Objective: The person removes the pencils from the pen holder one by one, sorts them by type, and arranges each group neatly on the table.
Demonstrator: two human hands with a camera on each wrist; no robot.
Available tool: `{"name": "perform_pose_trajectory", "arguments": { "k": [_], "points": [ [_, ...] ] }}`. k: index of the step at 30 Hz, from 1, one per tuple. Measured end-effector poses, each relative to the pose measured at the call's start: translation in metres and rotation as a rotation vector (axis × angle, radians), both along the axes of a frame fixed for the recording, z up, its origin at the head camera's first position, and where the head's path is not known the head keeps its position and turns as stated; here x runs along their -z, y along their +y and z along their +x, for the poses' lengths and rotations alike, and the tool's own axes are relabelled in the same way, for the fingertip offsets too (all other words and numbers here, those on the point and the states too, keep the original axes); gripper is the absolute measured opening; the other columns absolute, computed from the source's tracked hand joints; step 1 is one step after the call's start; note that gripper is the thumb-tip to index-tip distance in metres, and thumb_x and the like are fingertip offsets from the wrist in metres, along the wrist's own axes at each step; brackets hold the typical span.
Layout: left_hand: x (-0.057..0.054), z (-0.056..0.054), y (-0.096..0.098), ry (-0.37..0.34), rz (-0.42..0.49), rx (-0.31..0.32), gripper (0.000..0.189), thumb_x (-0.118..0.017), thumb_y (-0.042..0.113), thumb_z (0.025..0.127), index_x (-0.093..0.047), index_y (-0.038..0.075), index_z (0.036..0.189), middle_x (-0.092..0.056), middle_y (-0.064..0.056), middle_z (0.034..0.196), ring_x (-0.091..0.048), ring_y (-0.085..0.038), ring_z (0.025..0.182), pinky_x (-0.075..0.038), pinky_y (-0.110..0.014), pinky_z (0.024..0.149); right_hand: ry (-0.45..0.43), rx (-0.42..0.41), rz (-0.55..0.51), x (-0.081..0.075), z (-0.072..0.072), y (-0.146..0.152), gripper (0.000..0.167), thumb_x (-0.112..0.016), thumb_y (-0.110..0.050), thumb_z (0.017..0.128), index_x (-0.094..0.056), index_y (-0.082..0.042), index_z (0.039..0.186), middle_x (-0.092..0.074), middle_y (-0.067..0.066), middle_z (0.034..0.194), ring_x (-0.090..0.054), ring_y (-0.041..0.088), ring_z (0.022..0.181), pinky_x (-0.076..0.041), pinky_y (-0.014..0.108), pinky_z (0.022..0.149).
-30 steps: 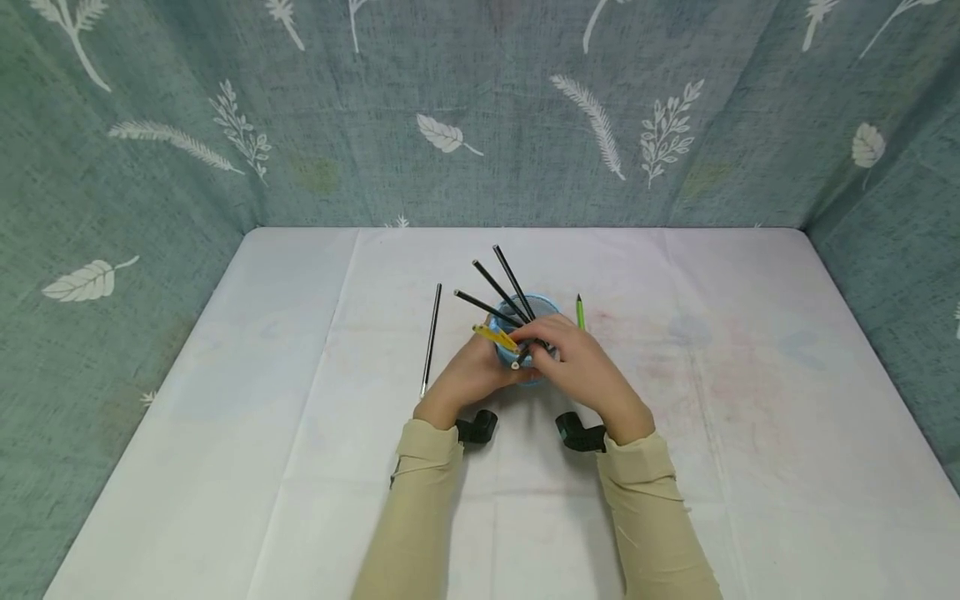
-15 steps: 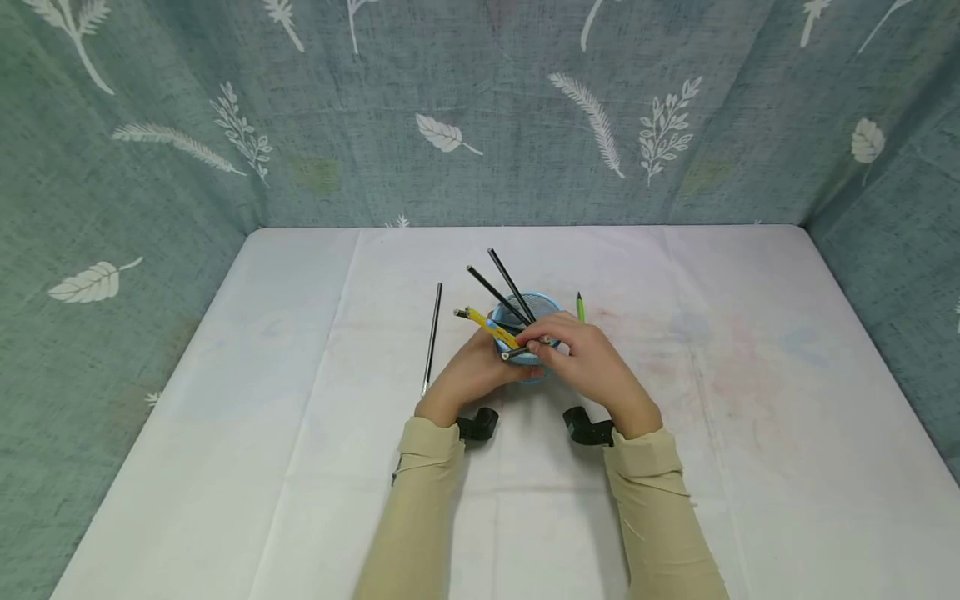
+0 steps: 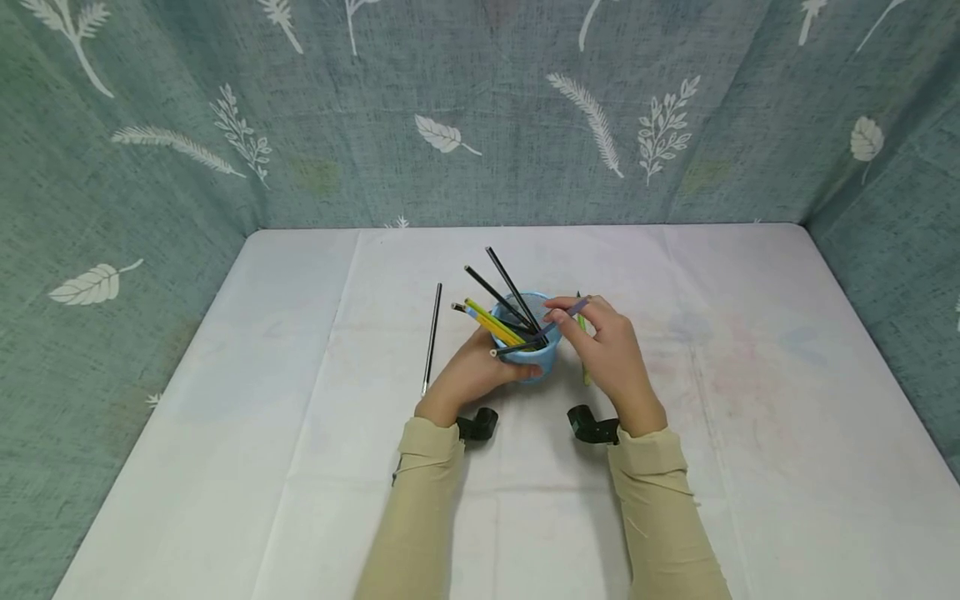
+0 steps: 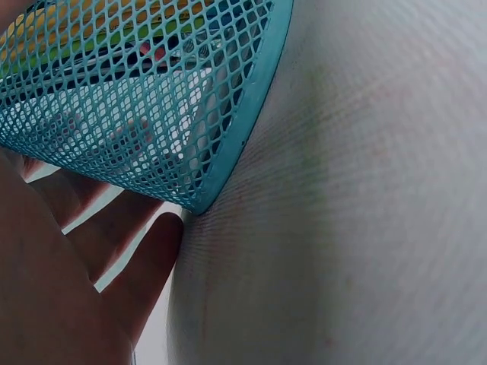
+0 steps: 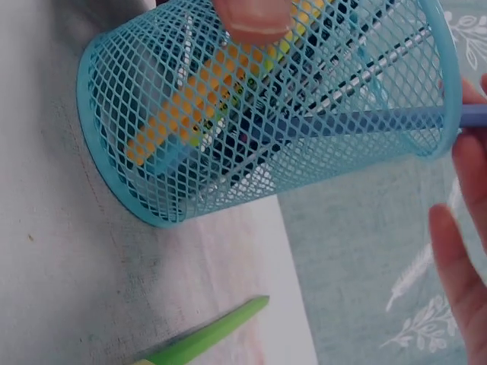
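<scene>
A light blue mesh pencil cup [image 3: 542, 365] stands on the white cloth. My left hand [image 3: 474, 367] grips its side, with the thumb across the near face; in the left wrist view, fingers spread under the mesh wall [image 4: 190, 171]. My right hand [image 3: 613, 350] is over the cup's right rim, pinching a purple pencil [image 3: 576, 307] between thumb and fingers. In the right wrist view that purple pencil [image 5: 365, 122] runs down inside the mesh, its lower end in the cup. Yellow and yellow-green pencils [image 3: 491, 325] and several black sticks [image 3: 512, 285] lean out of the cup to the left.
Left of the cup, a thin black stick with a silvery near end [image 3: 432, 333] lies on the white cloth [image 3: 360, 500]. A green pencil [image 5: 217, 332] lies just right of the cup, partly behind the right hand in the head view. A leaf-patterned grey-green curtain [image 3: 510, 183] hangs behind the table.
My right hand has moved right and slightly away, drawing a purple pencil into view. A yellow-green pencil now shows beside the yellow one. The left hand keeps holding the cup.
</scene>
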State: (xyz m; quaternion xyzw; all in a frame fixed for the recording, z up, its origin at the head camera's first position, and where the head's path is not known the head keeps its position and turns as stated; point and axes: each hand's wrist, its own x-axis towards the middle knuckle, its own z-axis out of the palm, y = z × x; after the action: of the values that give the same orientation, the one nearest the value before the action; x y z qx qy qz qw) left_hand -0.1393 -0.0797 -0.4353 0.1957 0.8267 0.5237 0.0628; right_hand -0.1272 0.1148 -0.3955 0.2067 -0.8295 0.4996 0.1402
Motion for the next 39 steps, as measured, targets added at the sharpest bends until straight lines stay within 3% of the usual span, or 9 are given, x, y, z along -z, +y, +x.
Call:
{"name": "perform_pose_trajectory", "arguments": {
  "k": [2, 7, 12, 16, 20, 25, 28, 34, 39],
  "points": [
    [0.008, -0.004, -0.001, 0.010, -0.020, -0.016, 0.073, -0.081, 0.031, 0.064, -0.043, 0.024, 0.127, -0.050, 0.012, 0.118, -0.047, -0.005, 0.107, -0.035, -0.032, 0.094, -0.009, 0.012, -0.018, -0.002, 0.000, 0.002, 0.022, -0.052, -0.026, 0.091, -0.064, -0.019, 0.107, -0.063, -0.007, 0.095, -0.054, 0.010, 0.087, -0.040, 0.034, 0.069],
    [0.009, -0.006, 0.000, 0.015, -0.017, -0.032, 0.072, -0.081, 0.031, 0.063, -0.044, 0.029, 0.124, -0.050, 0.014, 0.116, -0.047, -0.004, 0.106, -0.035, -0.032, 0.094, -0.050, -0.039, -0.104, -0.011, 0.003, 0.004, 0.027, -0.046, -0.017, 0.094, -0.057, -0.013, 0.119, -0.065, 0.001, 0.093, -0.059, 0.017, 0.080, -0.047, 0.031, 0.072],
    [-0.008, 0.003, 0.002, -0.012, -0.008, -0.031, 0.069, -0.081, 0.026, 0.065, -0.046, 0.020, 0.125, -0.053, 0.007, 0.116, -0.048, -0.007, 0.106, -0.035, -0.033, 0.094, -0.035, -0.104, -0.202, -0.025, 0.010, 0.003, 0.034, -0.038, -0.005, 0.095, -0.044, -0.002, 0.129, -0.062, 0.016, 0.096, -0.058, 0.029, 0.078, -0.048, 0.036, 0.071],
    [-0.021, 0.009, 0.003, -0.022, -0.014, -0.025, 0.068, -0.080, 0.025, 0.066, -0.047, 0.013, 0.125, -0.054, 0.001, 0.117, -0.049, -0.010, 0.107, -0.035, -0.033, 0.095, -0.069, -0.096, -0.222, -0.020, 0.008, 0.004, 0.038, -0.040, -0.005, 0.094, -0.040, -0.009, 0.132, -0.061, 0.013, 0.097, -0.058, 0.027, 0.081, -0.048, 0.030, 0.074],
    [-0.023, 0.010, 0.003, -0.026, -0.018, -0.010, 0.072, -0.079, 0.028, 0.066, -0.045, 0.011, 0.127, -0.053, -0.001, 0.119, -0.048, -0.011, 0.109, -0.035, -0.033, 0.095, -0.081, -0.065, -0.211, -0.008, 0.001, 0.007, 0.041, -0.046, -0.007, 0.092, -0.043, -0.019, 0.131, -0.061, 0.004, 0.098, -0.059, 0.018, 0.082, -0.048, 0.026, 0.074],
    [-0.022, 0.011, 0.004, -0.012, -0.026, -0.023, 0.069, -0.080, 0.024, 0.067, -0.046, 0.011, 0.126, -0.053, 0.000, 0.119, -0.048, -0.011, 0.109, -0.035, -0.032, 0.095, -0.027, -0.032, -0.192, -0.004, -0.001, 0.007, 0.039, -0.048, -0.010, 0.092, -0.046, -0.020, 0.129, -0.061, 0.001, 0.100, -0.058, 0.014, 0.081, -0.049, 0.024, 0.072],
    [-0.022, 0.012, 0.004, 0.000, -0.035, -0.033, 0.067, -0.079, 0.022, 0.067, -0.047, 0.012, 0.126, -0.053, 0.000, 0.120, -0.047, -0.010, 0.109, -0.035, -0.032, 0.095, -0.020, -0.019, -0.210, -0.010, 0.002, 0.007, 0.033, -0.048, -0.009, 0.092, -0.049, -0.014, 0.125, -0.062, 0.003, 0.100, -0.059, 0.016, 0.083, -0.048, 0.026, 0.072],
    [-0.023, 0.012, 0.003, -0.024, -0.043, -0.025, 0.071, -0.079, 0.023, 0.068, -0.044, 0.013, 0.129, -0.049, 0.000, 0.124, -0.044, -0.010, 0.114, -0.032, -0.033, 0.097, -0.068, -0.043, -0.308, -0.027, 0.011, 0.008, 0.022, -0.044, -0.005, 0.093, -0.049, 0.003, 0.113, -0.061, 0.017, 0.104, -0.060, 0.021, 0.087, -0.048, 0.039, 0.074],
    [-0.023, 0.012, 0.004, -0.022, -0.047, -0.021, 0.068, -0.078, 0.023, 0.069, -0.045, 0.013, 0.128, -0.051, 0.001, 0.122, -0.045, -0.009, 0.112, -0.033, -0.032, 0.096, -0.076, -0.048, -0.403, -0.024, 0.009, 0.014, 0.023, -0.043, -0.006, 0.094, -0.048, 0.003, 0.114, -0.060, 0.023, 0.101, -0.059, 0.033, 0.085, -0.049, 0.037, 0.073]
  ]
}}
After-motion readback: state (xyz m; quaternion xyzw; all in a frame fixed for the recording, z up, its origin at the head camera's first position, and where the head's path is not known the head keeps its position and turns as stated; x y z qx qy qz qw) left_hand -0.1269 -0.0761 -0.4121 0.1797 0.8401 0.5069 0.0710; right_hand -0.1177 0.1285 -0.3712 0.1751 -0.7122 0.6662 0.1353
